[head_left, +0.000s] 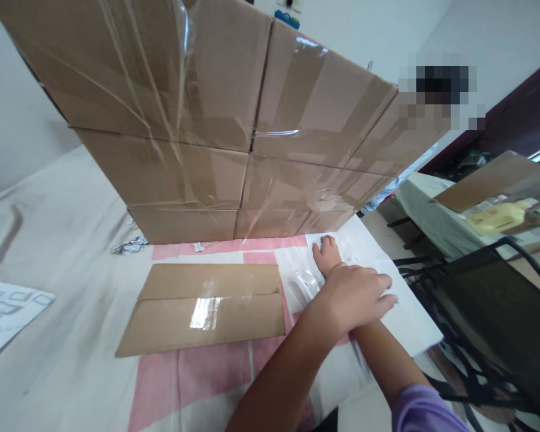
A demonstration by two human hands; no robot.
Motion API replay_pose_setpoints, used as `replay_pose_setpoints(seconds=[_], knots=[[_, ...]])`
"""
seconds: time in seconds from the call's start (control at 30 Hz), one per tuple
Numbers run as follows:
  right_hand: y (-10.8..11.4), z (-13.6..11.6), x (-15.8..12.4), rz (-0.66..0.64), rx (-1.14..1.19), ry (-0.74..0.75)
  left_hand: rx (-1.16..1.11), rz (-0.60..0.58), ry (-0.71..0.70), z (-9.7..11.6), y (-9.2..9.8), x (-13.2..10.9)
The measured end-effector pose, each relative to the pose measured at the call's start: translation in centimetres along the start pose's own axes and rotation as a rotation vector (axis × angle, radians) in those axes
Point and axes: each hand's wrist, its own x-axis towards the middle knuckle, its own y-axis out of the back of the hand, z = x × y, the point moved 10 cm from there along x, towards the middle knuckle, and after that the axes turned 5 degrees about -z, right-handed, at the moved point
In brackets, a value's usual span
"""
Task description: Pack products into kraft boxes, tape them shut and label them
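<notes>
My left hand [357, 294] lies across my right wrist, its fingers apart and nothing seen in them. Under it, my right hand [327, 254] reaches forward, thumb and fingers spread near a patch of white textured material [314, 240]. That patch lies by the foot of a tall wall of taped cardboard boxes [292, 192]. Close to my right wrist is a translucent whitish plastic object [303, 287]; its kind is unclear. A flat piece of brown cardboard [171, 321] with shiny tape rests to the left. White paper [400, 306] extends beyond my hands on the right.
A pink and white cloth [216, 375] covers the surface. Crumpled scraps [132, 245] lie by the boxes, and a sheet with drawn shapes [9, 309] at far left. A dark chair [508, 306] stands right, before a table with a yellow bottle [499, 217]. Someone stands behind the boxes.
</notes>
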Motion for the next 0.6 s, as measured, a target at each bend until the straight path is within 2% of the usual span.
replay_pose_setpoints(seconds=[0.1, 0.2, 0.33, 0.43, 0.6], knots=[[0.1, -0.3, 0.5, 0.017, 0.052, -0.024, -0.018, -0.019, 0.009, -0.6, -0.5, 0.2], [0.0, 0.5, 0.4, 0.008, 0.099, -0.053, -0.010, 0.010, 0.020, -1.2, -0.5, 0.2], [-0.6, 2.9, -1.2, -0.006, 0.168, -0.114, 0.007, 0.038, 0.097, -1.8, 0.2, -0.2], [-1.4, 3.7, -2.1, -0.021, 0.208, -0.100, 0.002, 0.023, 0.168, -2.2, 0.9, -0.6], [-1.9, 3.8, -1.1, -0.080, 0.213, -0.110, -0.019, -0.002, 0.138, -1.8, 1.2, -0.6]])
